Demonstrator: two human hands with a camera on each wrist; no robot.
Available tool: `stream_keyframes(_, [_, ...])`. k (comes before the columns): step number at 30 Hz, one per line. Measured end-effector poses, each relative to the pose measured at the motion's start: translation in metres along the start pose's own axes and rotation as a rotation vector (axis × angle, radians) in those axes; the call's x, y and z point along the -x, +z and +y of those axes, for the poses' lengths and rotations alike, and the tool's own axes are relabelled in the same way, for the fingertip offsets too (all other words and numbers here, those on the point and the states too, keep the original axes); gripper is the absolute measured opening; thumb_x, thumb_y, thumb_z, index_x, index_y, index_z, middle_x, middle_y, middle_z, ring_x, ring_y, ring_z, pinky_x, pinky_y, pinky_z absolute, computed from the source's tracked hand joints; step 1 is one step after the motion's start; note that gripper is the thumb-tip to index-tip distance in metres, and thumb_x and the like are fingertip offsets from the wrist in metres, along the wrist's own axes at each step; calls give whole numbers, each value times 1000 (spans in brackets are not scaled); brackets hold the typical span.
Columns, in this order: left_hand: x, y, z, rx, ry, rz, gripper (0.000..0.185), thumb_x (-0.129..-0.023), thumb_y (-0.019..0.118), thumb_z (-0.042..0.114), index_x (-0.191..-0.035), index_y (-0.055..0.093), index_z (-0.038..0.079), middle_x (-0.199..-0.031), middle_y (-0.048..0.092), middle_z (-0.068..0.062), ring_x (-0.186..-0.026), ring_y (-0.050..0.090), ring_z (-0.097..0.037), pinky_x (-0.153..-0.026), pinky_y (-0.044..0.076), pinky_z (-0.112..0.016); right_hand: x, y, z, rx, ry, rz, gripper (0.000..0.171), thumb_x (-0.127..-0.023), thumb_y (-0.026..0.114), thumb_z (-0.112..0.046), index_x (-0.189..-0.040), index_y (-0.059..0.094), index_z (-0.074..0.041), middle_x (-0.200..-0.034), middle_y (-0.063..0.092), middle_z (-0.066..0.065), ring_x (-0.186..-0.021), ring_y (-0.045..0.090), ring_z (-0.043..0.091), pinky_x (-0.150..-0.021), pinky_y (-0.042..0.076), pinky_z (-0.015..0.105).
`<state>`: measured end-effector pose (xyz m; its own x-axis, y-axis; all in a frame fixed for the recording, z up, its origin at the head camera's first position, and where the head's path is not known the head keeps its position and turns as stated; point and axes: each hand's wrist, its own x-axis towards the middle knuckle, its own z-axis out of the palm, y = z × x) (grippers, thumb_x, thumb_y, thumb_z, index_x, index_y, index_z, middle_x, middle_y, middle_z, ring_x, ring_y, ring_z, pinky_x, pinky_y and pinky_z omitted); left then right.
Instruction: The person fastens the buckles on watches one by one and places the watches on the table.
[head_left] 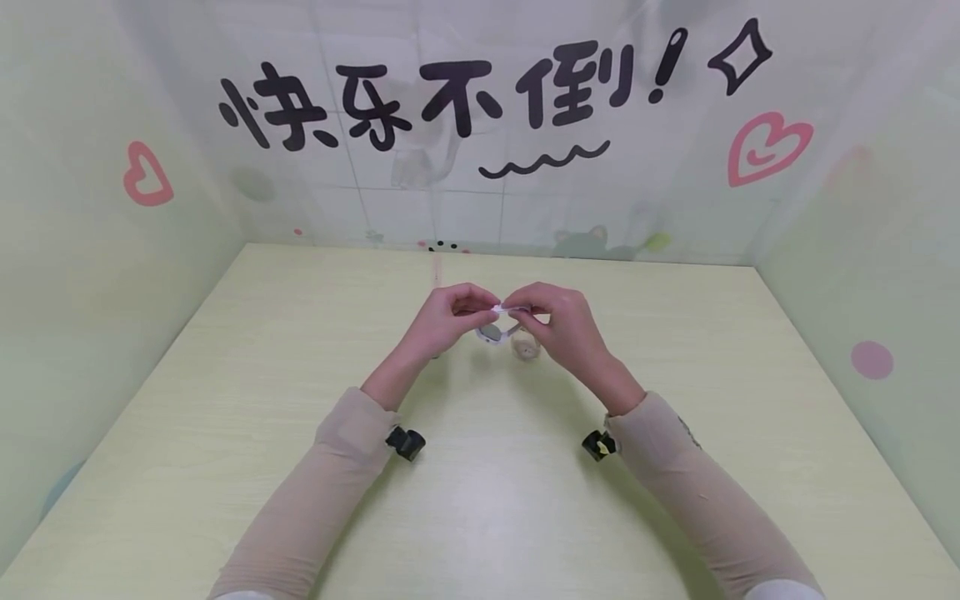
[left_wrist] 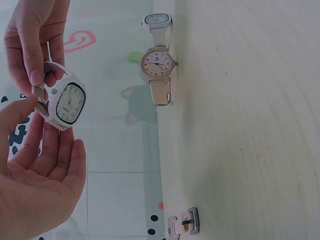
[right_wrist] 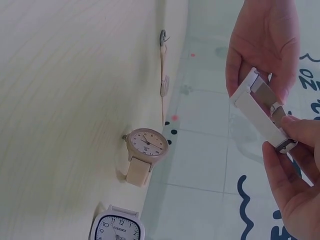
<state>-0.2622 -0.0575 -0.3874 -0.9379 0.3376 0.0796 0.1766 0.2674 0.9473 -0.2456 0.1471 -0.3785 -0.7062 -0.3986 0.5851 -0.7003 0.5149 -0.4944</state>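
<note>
Both hands hold a white wristwatch point(head_left: 491, 333) raised over the table, its strap curved into a loop. In the left wrist view its rounded-square face point(left_wrist: 70, 103) with dark numerals looks outward. My left hand point(head_left: 450, 321) pinches the strap between thumb and fingertips, the other fingers loosely bent below. Across from it, my right hand point(head_left: 555, 321) pinches the strap near the metal buckle point(right_wrist: 286, 145), thumb on top. The white strap point(right_wrist: 261, 117) spans between the two hands in the right wrist view. Part of the strap is hidden behind the fingers.
On the table lies a round-faced beige watch point(left_wrist: 157, 64), just beyond the hands. Another white square-faced watch point(right_wrist: 119, 229) lies to its right. A thin pink-strapped watch point(right_wrist: 165, 86) lies to the left. Printed plastic walls point(head_left: 375, 208) enclose the table's back and sides.
</note>
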Motion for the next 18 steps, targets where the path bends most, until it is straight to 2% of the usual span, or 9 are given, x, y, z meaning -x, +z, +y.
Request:
stream_keyframes(9, [0, 2, -2, -32, -4, 4, 23, -93, 71, 18, -114, 70, 6, -112, 73, -12, -102, 68, -19, -90, 55, -31, 0, 0, -1, 0, 25, -24, 12, -88, 74, -4, -99, 76, -5, -98, 77, 8, -86, 73, 20, -79, 62, 34])
stream_keyframes(15, [0, 2, 0, -10, -3, 21, 23, -93, 71, 15, -114, 71, 5, -111, 73, -14, -96, 67, -18, -91, 55, -42, 2, 0, -1, -23, 66, -14, 23, -87, 75, -4, -109, 72, 0, -105, 75, 12, -90, 72, 23, -82, 62, 35])
stream_keyframes(18, [0, 2, 0, -7, 2, 30, 24, -93, 71, 15, -114, 71, 4, -112, 72, -14, -95, 67, -17, -90, 55, -41, 3, -1, -1, -29, 70, -3, 26, -87, 76, -4, -112, 71, 0, -108, 74, 13, -94, 72, 24, -83, 62, 35])
